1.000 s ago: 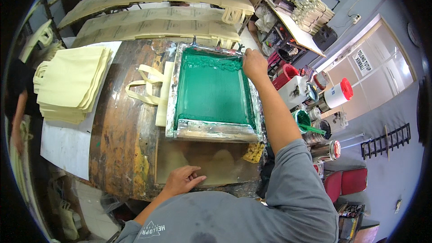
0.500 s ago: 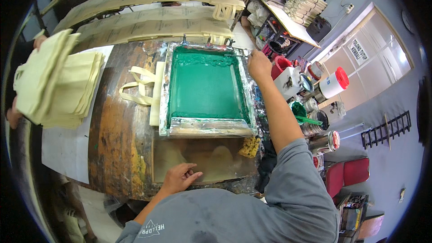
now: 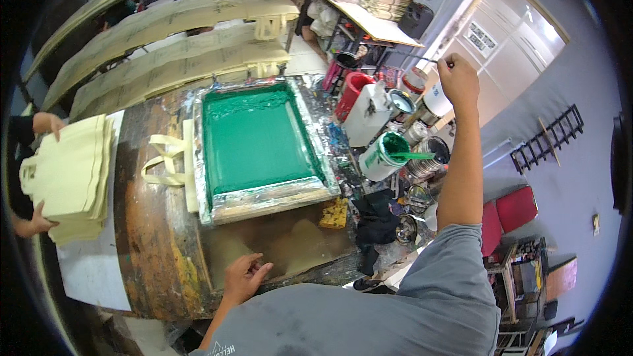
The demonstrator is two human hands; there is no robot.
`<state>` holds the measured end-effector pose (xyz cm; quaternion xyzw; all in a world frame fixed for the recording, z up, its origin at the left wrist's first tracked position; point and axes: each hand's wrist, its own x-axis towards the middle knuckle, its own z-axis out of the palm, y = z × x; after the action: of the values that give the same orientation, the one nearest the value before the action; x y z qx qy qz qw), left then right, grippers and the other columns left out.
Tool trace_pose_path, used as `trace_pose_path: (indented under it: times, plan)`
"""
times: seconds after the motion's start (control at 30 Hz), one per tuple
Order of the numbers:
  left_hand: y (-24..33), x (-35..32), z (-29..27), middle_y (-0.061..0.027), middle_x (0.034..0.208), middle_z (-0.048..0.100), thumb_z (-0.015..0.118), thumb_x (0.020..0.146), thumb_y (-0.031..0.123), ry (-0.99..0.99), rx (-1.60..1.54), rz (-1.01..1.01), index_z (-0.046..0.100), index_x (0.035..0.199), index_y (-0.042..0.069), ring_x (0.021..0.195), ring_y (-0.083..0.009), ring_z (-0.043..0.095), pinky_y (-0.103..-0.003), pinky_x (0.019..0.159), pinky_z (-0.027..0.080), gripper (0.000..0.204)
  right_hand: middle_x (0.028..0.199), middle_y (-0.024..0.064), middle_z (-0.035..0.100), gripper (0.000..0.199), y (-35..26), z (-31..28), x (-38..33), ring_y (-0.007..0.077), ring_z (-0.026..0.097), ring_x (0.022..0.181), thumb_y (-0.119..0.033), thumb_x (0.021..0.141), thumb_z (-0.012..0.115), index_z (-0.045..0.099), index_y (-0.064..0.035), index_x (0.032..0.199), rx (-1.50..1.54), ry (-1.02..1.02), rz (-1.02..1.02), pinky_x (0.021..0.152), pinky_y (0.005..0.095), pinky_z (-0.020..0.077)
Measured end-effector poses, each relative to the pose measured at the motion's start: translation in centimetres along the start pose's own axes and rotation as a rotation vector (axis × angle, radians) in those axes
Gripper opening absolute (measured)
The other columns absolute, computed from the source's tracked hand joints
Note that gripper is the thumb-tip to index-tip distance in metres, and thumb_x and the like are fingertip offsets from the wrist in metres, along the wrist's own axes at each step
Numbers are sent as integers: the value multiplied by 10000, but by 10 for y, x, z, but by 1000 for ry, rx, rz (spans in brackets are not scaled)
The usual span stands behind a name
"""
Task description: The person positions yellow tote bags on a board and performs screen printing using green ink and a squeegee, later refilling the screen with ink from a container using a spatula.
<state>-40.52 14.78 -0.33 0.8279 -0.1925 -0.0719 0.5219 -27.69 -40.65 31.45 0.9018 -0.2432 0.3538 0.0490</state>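
Aloft — right hand (image 3: 460,80) grips a thin dark rod (image 3: 424,59).

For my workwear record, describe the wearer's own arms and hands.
The ungloved left hand and ungloved right hand show no visible watch or bracelet. The short, plain grey fabric right sleeve leaves the forearm uncovered.

- Wears a grey shirt (image 3: 330,320), matte and plain over most of the torso
- Carries white print (image 3: 224,348) toward the left of the front: block letters and a thin peaked outline, partly cut off by the view's lower edge
- Has a short right sleeve (image 3: 448,260), same grey, loose, softly creased
- Goes bare along right forearm (image 3: 463,165) and right hand (image 3: 459,82), likewise left hand (image 3: 242,279)
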Motion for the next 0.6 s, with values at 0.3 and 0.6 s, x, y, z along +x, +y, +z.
trace_pose_path:
  times: [0.3, 0.6]
  plan:
    - [-4, 0, 5, -146, 809, 723, 904, 876, 203, 34, 37, 30, 772, 1088, -26, 664, -210, 693, -321, 605, 542, 339, 1020, 204, 787, 254, 83, 68, -12, 388, 765, 979, -256, 902, 637, 785, -81, 1010, -325, -258, 0, 851, 533, 603]
    - [2, 0, 5, -142, 801, 723, 903, 883, 205, 50, 60, -6, 772, 1087, -31, 646, -187, 686, -313, 598, 543, 338, 1086, 205, 797, 243, 92, 156, -32, 363, 778, 1054, -150, 933, 624, 794, -39, 1068, -325, -455, -55, 891, 493, 627]
